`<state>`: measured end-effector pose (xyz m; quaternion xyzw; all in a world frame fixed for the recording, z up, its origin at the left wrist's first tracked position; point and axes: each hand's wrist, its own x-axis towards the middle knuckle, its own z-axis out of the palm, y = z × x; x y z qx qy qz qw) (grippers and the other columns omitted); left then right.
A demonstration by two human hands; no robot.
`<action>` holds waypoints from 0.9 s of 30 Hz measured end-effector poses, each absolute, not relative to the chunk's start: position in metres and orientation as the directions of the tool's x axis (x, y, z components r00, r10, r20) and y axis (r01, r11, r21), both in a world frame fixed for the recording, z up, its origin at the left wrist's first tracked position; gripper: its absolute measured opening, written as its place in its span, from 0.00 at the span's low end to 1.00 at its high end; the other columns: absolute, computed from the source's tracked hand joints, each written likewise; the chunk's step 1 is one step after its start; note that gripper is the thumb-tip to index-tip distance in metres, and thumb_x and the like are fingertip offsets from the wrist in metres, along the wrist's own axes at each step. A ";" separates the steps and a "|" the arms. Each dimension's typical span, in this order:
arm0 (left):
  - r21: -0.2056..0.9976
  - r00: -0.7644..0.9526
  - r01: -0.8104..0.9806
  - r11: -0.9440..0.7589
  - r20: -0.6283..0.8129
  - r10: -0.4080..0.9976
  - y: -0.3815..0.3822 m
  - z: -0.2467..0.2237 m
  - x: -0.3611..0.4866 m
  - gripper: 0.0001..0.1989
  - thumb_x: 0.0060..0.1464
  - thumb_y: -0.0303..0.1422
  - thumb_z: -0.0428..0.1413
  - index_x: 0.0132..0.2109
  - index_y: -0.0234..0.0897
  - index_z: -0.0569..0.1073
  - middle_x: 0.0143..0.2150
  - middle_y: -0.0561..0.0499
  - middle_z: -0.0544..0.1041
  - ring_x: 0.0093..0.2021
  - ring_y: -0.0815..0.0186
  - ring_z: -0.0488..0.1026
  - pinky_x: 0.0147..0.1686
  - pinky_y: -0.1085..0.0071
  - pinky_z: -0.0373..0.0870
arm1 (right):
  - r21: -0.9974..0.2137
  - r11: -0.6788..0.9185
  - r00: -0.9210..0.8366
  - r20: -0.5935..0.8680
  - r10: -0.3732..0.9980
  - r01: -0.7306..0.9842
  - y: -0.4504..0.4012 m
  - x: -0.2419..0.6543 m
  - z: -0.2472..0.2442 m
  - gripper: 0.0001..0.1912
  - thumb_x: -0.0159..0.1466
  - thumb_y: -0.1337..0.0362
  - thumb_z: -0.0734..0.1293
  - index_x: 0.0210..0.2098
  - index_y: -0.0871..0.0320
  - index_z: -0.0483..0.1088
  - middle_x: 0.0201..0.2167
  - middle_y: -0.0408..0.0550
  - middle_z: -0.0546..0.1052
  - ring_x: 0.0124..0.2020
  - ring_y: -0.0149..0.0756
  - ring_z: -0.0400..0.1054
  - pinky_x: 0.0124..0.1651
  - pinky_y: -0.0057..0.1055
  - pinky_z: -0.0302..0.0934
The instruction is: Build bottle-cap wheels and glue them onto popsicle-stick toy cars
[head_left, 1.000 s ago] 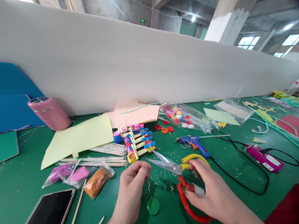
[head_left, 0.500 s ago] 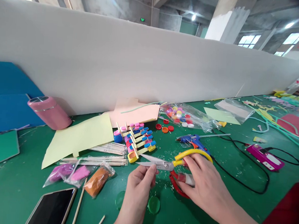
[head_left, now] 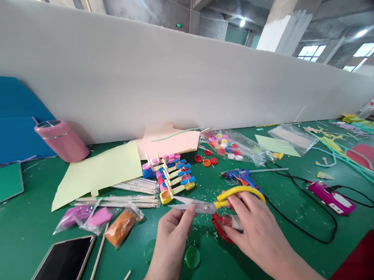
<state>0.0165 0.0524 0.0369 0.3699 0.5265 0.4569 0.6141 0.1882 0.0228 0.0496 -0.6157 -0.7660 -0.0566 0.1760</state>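
Observation:
Scissors (head_left: 205, 207) with one yellow and one red handle are in my right hand (head_left: 248, 219), their blades pointing left and slightly parted. My left hand (head_left: 174, 231) is pinched beside the lower blade, thumb against the fingers; whatever is between them is too small to make out. Just beyond the blade tips stands a colourful clay-and-stick model (head_left: 174, 177) with blue, pink and yellow ends. Two green caps lie by my left wrist, one (head_left: 192, 257) to its right and one (head_left: 149, 251) partly behind it.
A blue glue gun (head_left: 240, 175) with a black cord lies behind my right hand, near a purple power strip (head_left: 332, 197). Bagged clay (head_left: 121, 229), a phone (head_left: 65, 261) and bundled sticks (head_left: 128, 200) are at left. A pink bottle (head_left: 62, 140) lies near the white partition (head_left: 178, 79).
The scissor blades have closed slightly, and the two handles are a little nearer each other. My left hand has hardly moved.

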 end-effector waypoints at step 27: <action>0.945 -0.012 -0.167 0.280 -0.286 0.958 0.052 0.036 0.015 0.08 0.46 0.30 0.50 0.22 0.34 0.69 0.15 0.58 0.60 0.20 0.72 0.53 0.22 0.75 0.49 | -0.124 0.252 -0.193 0.359 0.913 0.960 0.025 0.186 0.052 0.16 0.54 0.68 0.66 0.42 0.57 0.64 0.37 0.50 0.67 0.39 0.44 0.64 0.40 0.42 0.63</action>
